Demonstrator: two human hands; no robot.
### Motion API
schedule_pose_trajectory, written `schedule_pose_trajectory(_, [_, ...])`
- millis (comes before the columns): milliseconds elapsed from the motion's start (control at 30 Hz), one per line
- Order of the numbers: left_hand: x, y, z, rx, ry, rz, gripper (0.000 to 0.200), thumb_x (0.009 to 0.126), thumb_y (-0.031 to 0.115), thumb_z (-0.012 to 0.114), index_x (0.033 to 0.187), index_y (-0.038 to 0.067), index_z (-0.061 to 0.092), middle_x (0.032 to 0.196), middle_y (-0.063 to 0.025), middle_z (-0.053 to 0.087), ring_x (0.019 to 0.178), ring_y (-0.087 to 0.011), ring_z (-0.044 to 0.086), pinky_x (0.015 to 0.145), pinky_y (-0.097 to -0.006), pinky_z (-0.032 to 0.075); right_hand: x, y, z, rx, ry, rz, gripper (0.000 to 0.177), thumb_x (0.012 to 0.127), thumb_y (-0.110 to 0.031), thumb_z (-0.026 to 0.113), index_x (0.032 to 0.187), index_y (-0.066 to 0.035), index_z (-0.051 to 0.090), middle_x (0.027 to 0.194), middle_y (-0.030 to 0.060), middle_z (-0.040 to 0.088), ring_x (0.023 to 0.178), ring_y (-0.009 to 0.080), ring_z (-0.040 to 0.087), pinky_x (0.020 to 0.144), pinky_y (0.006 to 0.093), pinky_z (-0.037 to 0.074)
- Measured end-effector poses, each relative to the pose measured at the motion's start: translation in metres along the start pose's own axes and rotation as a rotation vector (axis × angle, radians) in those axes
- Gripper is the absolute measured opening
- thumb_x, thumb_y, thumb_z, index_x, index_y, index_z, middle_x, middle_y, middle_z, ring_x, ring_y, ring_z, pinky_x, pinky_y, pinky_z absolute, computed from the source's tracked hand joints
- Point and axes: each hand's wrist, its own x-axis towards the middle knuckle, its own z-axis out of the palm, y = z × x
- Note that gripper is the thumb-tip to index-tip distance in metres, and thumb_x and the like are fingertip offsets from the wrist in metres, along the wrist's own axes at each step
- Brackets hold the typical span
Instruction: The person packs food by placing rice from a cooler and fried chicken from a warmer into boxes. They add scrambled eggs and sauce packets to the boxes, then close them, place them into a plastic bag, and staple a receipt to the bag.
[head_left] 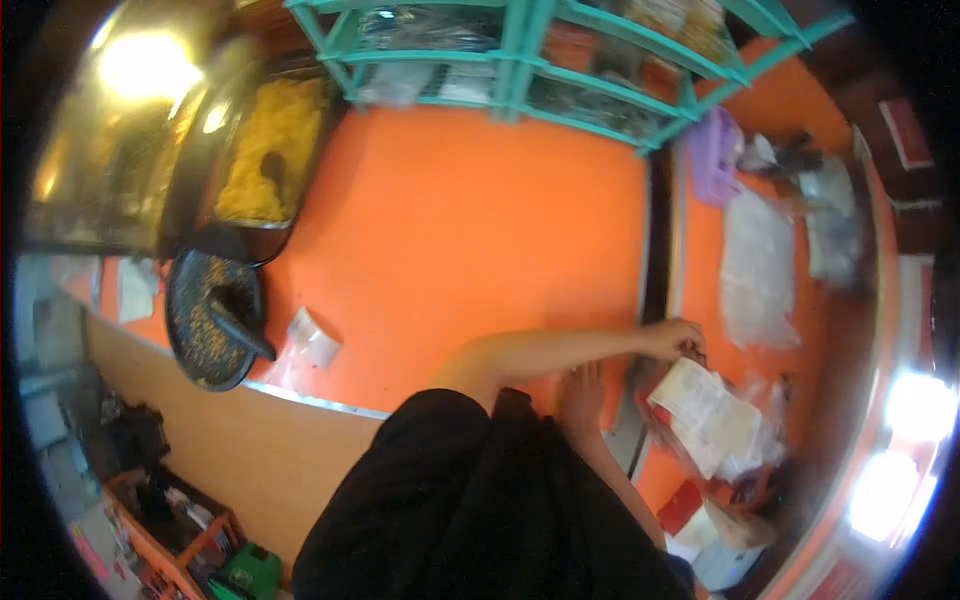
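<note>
My left hand (675, 340) reaches across to the right side, its fingers bent together at the top edge of an open notebook (705, 405) with handwriting on its pages. Whatever those fingers hold, if anything, is too small to make out. Closer to my body, my right hand (580, 395) rests on the orange tabletop (480, 220) near its right edge, fingers stretched out and partly blurred. Nothing shows in it. The notebook lies among crumpled clear plastic on the orange side surface, beyond a dark gap.
At left are a stone mortar (185, 320) with a pestle (238, 328), a tray of yellow food (260, 150) and a white cup-like item (312, 340). Teal shelves (515, 60) line the back. Plastic bags (757, 265) and a purple basket (710, 155) stand at right.
</note>
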Motion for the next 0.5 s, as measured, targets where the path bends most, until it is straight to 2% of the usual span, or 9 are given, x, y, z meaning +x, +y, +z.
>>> schedule_pose_trajectory(100, [0.004,-0.004,-0.010,0.008,-0.088,-0.006,0.018,0.076,0.012,0.074,0.089,0.003,0.066,0.086,-0.0095,0.062,0.076,-0.0239,0.060,0.065,-0.0357,0.048,-0.015,0.029,0.081,0.054,0.104,0.229,0.029,0.085,-0.015,0.057,0.108,0.003,0.059,0.111,0.0206,0.061,0.105,0.0351,0.059,0.095,0.0471,0.046])
schedule_pose_trajectory(200, [0.003,0.021,-0.022,0.051,-0.116,-0.043,0.017,0.079,0.009,0.073,0.093,0.004,0.067,0.086,-0.0092,0.062,0.079,-0.0236,0.060,0.069,-0.0349,0.048,0.003,0.024,0.039,0.073,-0.387,0.240,0.033,0.083,-0.024,0.063,0.107,-0.002,0.062,0.109,0.0177,0.058,0.108,0.0332,0.056,0.092,0.0463,0.049])
schedule_pose_trajectory(300, [-0.006,0.013,-0.013,0.031,-0.085,-0.042,0.016,0.082,0.005,0.069,0.098,0.004,0.067,0.091,-0.0095,0.063,0.087,-0.0241,0.062,0.076,-0.0356,0.050,-0.004,0.012,0.027,0.126,-0.373,0.175,0.029,0.087,-0.015,0.059,0.109,0.003,0.055,0.105,0.0223,0.059,0.101,0.0351,0.060,0.084,0.0447,0.052])
schedule_pose_trajectory(400, [-0.007,0.026,-0.017,-0.031,-0.045,-0.020,0.017,0.084,0.003,0.067,0.101,0.004,0.067,0.095,-0.0099,0.065,0.092,-0.0246,0.062,0.080,-0.0367,0.050,-0.005,0.018,0.025,0.110,-0.277,0.094,0.031,0.085,-0.013,0.059,0.110,0.004,0.053,0.102,0.0211,0.059,0.095,0.0360,0.062,0.077,0.0433,0.054])
schedule_pose_trajectory(500, [-0.009,0.027,-0.016,-0.057,-0.054,-0.057,0.018,0.086,0.002,0.066,0.103,0.004,0.066,0.097,-0.0105,0.064,0.093,-0.0256,0.062,0.082,-0.0372,0.050,-0.002,0.022,0.034,0.236,-0.157,0.239,0.031,0.083,-0.012,0.060,0.109,0.004,0.053,0.101,0.0191,0.059,0.090,0.0354,0.062,0.074,0.0422,0.055])
